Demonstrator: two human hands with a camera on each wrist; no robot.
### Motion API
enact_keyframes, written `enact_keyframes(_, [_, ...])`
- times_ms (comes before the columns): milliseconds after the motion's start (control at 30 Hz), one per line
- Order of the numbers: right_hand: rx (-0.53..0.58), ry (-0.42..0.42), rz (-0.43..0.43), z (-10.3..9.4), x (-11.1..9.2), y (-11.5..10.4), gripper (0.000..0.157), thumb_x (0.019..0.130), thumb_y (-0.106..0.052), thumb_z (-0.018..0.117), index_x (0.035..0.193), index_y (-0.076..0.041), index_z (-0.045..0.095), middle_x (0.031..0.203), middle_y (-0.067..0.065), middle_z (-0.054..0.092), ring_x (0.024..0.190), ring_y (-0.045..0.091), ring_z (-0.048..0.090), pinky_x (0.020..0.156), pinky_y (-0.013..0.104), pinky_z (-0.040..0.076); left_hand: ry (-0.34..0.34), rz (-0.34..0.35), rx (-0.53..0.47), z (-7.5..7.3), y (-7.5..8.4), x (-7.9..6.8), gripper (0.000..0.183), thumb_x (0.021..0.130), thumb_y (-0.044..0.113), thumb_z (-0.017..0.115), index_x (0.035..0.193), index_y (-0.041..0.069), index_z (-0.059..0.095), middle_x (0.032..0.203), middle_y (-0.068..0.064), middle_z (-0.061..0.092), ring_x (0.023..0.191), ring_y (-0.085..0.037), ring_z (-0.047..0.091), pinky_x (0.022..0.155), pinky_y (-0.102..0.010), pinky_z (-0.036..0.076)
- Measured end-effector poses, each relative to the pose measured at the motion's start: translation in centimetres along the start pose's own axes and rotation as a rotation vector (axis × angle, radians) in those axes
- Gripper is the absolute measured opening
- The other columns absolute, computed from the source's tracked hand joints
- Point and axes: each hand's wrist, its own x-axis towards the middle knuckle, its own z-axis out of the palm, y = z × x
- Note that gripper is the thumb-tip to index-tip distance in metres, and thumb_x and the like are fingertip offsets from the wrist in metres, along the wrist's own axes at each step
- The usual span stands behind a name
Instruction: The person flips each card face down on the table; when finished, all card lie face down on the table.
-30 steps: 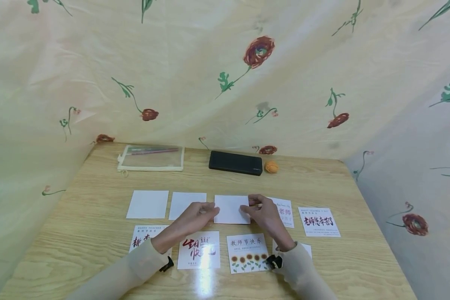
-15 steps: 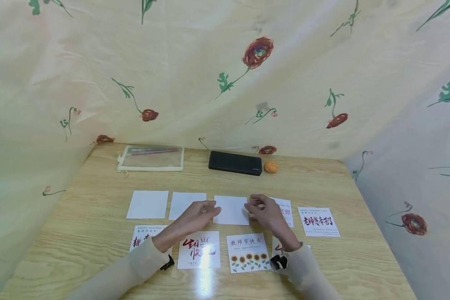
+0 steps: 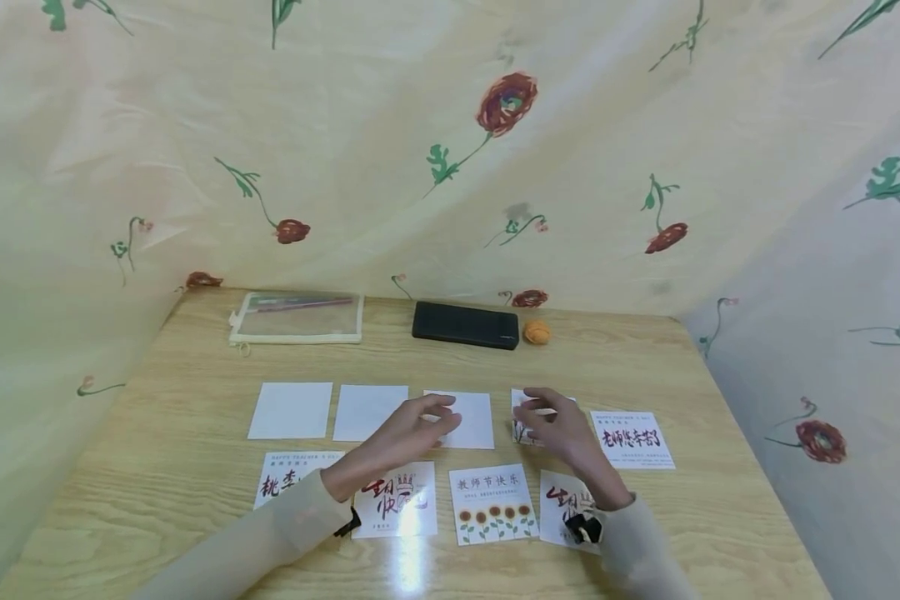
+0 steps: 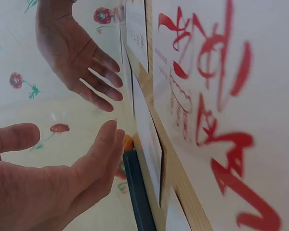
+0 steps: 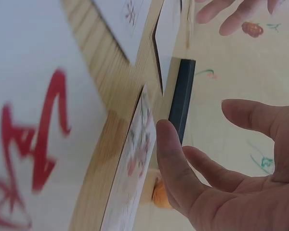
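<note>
My left hand (image 3: 412,429) hovers over the left part of a blank white card (image 3: 474,423) in the back row, thumb and fingers apart, holding nothing. To the right, my right hand (image 3: 564,429) is above a printed card (image 3: 521,407) and partly hides it. In the right wrist view, that printed card (image 5: 137,149) shows a flower-like picture beside the relaxed fingers (image 5: 176,156). The left wrist view shows both hands loose, the right palm (image 4: 70,50) facing the camera.
Blank cards (image 3: 290,410) (image 3: 370,412) lie at back left, and a printed card (image 3: 633,440) at back right. Several printed cards, including a sunflower card (image 3: 493,505), form the front row. Behind are a mesh pouch (image 3: 300,321), a black case (image 3: 465,325) and an orange ball-like object (image 3: 537,332).
Both hands have let go of the middle blank card, which now lies flat. The right hand has moved right, over the printed card; the left has shifted slightly right.
</note>
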Motion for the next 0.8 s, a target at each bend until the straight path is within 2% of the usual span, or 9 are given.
enact_keyframes(200, [-0.015,0.014,0.035,-1.5,-0.5,0.8,0.057,0.105,-0.030,0.063,0.153,-0.004,0.047,0.144,0.026,0.059,0.118,0.036,0.069,0.087,0.037,0.064,-0.061,-0.018,-0.011,1.4,0.8,1.3,0.060,0.106,0.041,0.059,0.156,0.010,0.048,0.146,-0.015,0.059,0.121,-0.036,0.069,0.104,-0.050,0.057])
enact_keyframes(467, [-0.032,0.060,0.062,-2.9,-1.4,2.8,0.058,0.105,-0.030,0.064,0.153,-0.003,0.047,0.143,0.026,0.059,0.120,0.037,0.068,0.087,0.034,0.064,-0.110,-0.052,0.000,3.7,1.4,3.2,0.057,0.105,0.031,0.059,0.156,0.009,0.047,0.146,-0.017,0.060,0.119,-0.032,0.070,0.105,-0.049,0.056])
enact_keyframes(633, [-0.021,0.099,0.063,-3.5,-1.9,4.0,0.058,0.104,-0.028,0.064,0.153,0.000,0.047,0.141,0.027,0.059,0.127,0.042,0.064,0.087,0.030,0.064,-0.119,-0.056,0.025,5.0,1.6,3.7,0.059,0.103,0.030,0.059,0.156,0.008,0.046,0.149,-0.018,0.057,0.123,-0.031,0.068,0.107,-0.048,0.055])
enact_keyframes(800, [-0.009,0.126,0.071,-4.3,-2.3,4.8,0.059,0.104,-0.026,0.065,0.153,0.002,0.046,0.141,0.028,0.057,0.127,0.043,0.063,0.084,0.026,0.063,-0.099,-0.052,0.098,6.1,1.7,4.5,0.062,0.102,0.033,0.061,0.156,0.009,0.046,0.151,-0.016,0.057,0.136,-0.034,0.059,0.113,-0.050,0.050])
